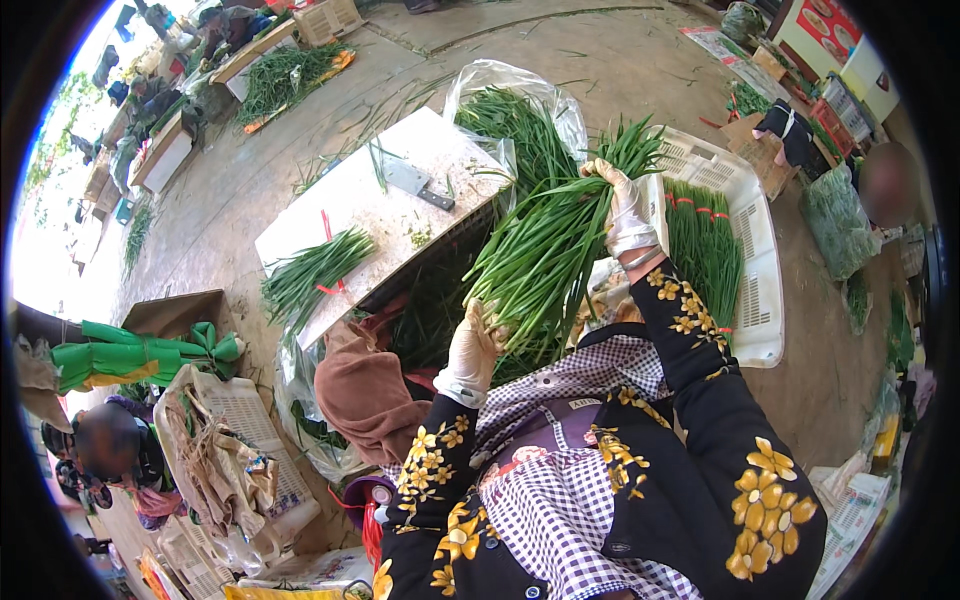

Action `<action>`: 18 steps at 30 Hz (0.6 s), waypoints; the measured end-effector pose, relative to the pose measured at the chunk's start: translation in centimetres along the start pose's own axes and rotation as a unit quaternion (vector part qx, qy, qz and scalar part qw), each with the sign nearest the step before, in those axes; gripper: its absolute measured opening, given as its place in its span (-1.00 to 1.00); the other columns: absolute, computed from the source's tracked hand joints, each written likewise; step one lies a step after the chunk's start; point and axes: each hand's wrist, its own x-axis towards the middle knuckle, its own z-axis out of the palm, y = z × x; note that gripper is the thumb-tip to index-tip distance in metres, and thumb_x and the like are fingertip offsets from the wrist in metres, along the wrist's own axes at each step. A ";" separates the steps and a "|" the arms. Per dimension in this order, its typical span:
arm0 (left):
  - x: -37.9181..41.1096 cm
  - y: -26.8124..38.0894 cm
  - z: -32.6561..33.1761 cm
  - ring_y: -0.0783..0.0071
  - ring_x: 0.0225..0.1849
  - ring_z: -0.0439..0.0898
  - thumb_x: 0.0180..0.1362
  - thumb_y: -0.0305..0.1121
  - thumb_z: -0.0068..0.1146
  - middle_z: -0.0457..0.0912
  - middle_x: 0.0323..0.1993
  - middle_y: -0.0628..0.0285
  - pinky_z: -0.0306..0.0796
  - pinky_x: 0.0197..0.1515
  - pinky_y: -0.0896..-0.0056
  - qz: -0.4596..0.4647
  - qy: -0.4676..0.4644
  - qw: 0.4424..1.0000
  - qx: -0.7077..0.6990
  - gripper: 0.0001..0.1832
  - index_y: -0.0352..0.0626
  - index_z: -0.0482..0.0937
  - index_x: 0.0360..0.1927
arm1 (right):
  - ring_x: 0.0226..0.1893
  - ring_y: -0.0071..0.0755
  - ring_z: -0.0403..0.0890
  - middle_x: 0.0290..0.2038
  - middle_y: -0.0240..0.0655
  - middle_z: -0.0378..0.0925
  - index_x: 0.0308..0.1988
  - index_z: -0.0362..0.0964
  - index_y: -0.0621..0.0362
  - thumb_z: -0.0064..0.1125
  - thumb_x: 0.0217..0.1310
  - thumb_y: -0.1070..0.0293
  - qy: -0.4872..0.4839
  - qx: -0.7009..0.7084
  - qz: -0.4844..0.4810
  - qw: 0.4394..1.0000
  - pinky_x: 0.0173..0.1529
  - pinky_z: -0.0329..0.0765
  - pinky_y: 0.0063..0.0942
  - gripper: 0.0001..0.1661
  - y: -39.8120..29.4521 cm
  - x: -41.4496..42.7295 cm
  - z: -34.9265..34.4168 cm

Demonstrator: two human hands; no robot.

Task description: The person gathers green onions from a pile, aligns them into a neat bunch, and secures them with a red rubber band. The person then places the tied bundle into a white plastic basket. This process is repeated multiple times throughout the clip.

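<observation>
A thick loose bunch of long green leaves, apparently garlic chives, spans the space between my hands. My right hand, in a thin whitish glove, grips it near its upper end. Gloved too, my left hand holds the lower ends, its fingers partly hidden by leaves. Left of the bunch is a white board. A cleaver lies flat on it, with a smaller bunch of chives at its near left end, lying over red ties.
Behind the board, a clear plastic bag holds more chives. A white plastic crate at right contains red-tied bunches. Brown cloth lies beside my left forearm. Another crate stands lower left. Other people are at both sides.
</observation>
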 end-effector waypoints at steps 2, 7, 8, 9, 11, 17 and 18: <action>-0.1 0.1 0.1 0.64 -0.48 0.44 0.18 -0.05 0.12 0.49 -0.38 0.42 0.22 -0.55 0.64 -0.032 0.028 0.998 0.052 -0.59 -0.10 0.44 -0.03 | -0.30 -0.51 0.52 -0.33 -0.38 0.54 -0.29 0.51 0.20 0.09 0.24 0.24 -0.004 0.007 -0.003 1.000 -0.10 0.44 -0.55 -0.76 0.1 0.0 -0.3; 0.5 -0.2 0.3 0.73 -0.57 0.34 0.13 -0.31 0.20 0.50 -0.43 0.49 0.11 -0.61 0.73 -0.012 0.049 0.992 0.114 -0.68 -0.15 0.49 -0.06 | -0.36 -0.53 0.53 -0.37 -0.42 0.58 -0.35 0.55 0.14 0.15 0.20 0.21 0.009 -0.009 0.018 1.000 -0.20 0.46 -0.53 -0.77 0.3 0.0 0.0; 0.6 -0.4 0.3 0.74 -0.57 0.34 0.12 -0.35 0.20 0.51 -0.41 0.49 0.10 -0.61 0.74 -0.002 0.068 0.989 0.130 -0.67 -0.16 0.49 -0.04 | -0.36 -0.53 0.53 -0.37 -0.42 0.58 -0.36 0.55 0.14 0.15 0.20 0.21 0.019 -0.003 0.025 1.000 -0.20 0.46 -0.53 -0.77 0.3 0.0 0.1; 0.7 -0.5 0.1 0.76 -0.55 0.36 0.11 -0.36 0.21 0.53 -0.39 0.48 0.12 -0.60 0.74 0.012 0.070 0.988 0.137 -0.66 -0.15 0.49 -0.02 | -0.37 -0.53 0.53 -0.37 -0.42 0.58 -0.35 0.55 0.14 0.15 0.20 0.20 0.008 0.002 0.025 1.000 -0.22 0.46 -0.53 -0.76 0.3 -0.1 0.2; 0.8 -0.8 -0.2 0.78 -0.50 0.39 0.10 -0.39 0.22 0.56 -0.33 0.47 0.14 -0.56 0.74 0.042 0.075 0.985 0.151 -0.62 -0.14 0.48 0.02 | -0.39 -0.54 0.53 -0.37 -0.43 0.58 -0.35 0.55 0.14 0.16 0.20 0.18 -0.001 0.012 0.023 1.000 -0.24 0.47 -0.53 -0.75 0.2 -0.2 0.5; 1.4 -1.3 -0.8 0.71 -0.28 0.53 0.07 -0.36 0.26 0.61 -0.25 0.45 0.26 -0.38 0.71 0.017 0.102 0.990 0.092 -0.66 -0.14 0.54 -0.05 | -0.34 -0.54 0.53 -0.36 -0.41 0.59 -0.35 0.56 0.16 0.15 0.20 0.18 -0.009 -0.033 -0.004 0.999 -0.15 0.44 -0.56 -0.74 0.2 -0.3 0.8; 1.4 -1.4 -0.8 0.70 -0.27 0.53 0.08 -0.36 0.25 0.62 -0.25 0.45 0.27 -0.37 0.70 0.017 0.107 0.990 0.094 -0.67 -0.14 0.55 -0.06 | -0.33 -0.54 0.53 -0.35 -0.40 0.59 -0.35 0.56 0.17 0.15 0.20 0.19 -0.013 -0.023 -0.003 1.000 -0.14 0.44 -0.56 -0.74 0.2 -0.3 0.8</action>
